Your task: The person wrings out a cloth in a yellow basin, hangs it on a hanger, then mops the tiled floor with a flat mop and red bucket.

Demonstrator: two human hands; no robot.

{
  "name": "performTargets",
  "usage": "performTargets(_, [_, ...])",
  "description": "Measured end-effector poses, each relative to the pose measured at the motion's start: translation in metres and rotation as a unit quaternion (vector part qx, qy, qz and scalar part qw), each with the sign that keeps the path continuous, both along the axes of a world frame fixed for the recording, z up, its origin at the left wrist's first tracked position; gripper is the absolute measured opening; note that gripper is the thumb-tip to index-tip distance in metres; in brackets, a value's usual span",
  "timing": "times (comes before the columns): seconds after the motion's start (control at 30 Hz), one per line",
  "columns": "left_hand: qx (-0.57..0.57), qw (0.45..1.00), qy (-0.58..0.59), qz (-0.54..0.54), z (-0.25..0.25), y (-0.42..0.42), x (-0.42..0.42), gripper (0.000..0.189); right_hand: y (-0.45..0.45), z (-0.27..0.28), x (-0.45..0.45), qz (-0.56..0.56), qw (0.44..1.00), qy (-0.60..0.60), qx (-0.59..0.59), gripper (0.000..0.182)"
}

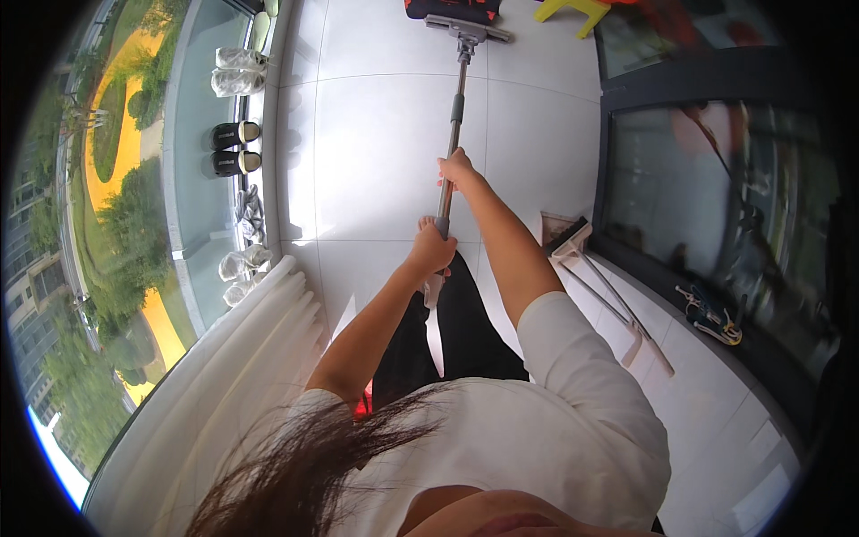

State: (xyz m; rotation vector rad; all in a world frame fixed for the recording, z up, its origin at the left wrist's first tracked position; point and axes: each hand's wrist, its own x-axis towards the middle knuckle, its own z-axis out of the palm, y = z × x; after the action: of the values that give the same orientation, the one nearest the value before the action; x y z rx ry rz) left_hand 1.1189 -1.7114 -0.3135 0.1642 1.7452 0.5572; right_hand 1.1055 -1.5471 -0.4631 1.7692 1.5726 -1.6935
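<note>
Both my hands are on the pole of a flat mop (460,87), which runs away from me over the tiled floor. My left hand (433,247) is wrapped around the grey grip near the pole's close end. Farther along, my right hand (456,169) closes around the bare metal part. The mop's wide grey head (468,30) is at the far end, by a black item with red patches (453,9) cut off by the view's top edge. My bare toes (425,221) show just beyond my left hand.
Shoes, including black clogs (231,149) and several wrapped pairs (238,70), line the window ledge at left. A white curtain (221,376) hangs nearer. At right, a broom (570,238) and dustpan lie by a dark-framed glass door (698,201). A yellow-green stool (576,9) stands far off.
</note>
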Motion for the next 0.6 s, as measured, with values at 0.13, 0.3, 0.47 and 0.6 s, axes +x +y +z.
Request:
performTargets(0.13, [-0.035, 0.999, 0.02, -0.035, 0.008, -0.098, 0.057, 0.03, -0.094, -0.044, 0.051, 0.059, 0.992, -0.093, -0.057, 0.043])
performTargets(0.3, [-0.102, 0.989, 0.045, -0.098, 0.036, -0.318, 0.107, 0.033, -0.299, -0.013, 0.124, -0.089, 0.926, -0.047, -0.365, 0.04])
performTargets(0.47, [-0.158, 0.961, 0.087, -0.207, 0.139, -0.495, 0.123, 0.039, -0.489, 0.047, 0.181, -0.105, 0.79, -0.046, -0.603, 0.025])
performTargets(0.6, [-0.223, 0.946, 0.047, -0.232, 0.179, -0.547, 0.122, 0.042, -0.541, 0.089, 0.199, -0.123, 0.735, -0.027, -0.666, 0.027])
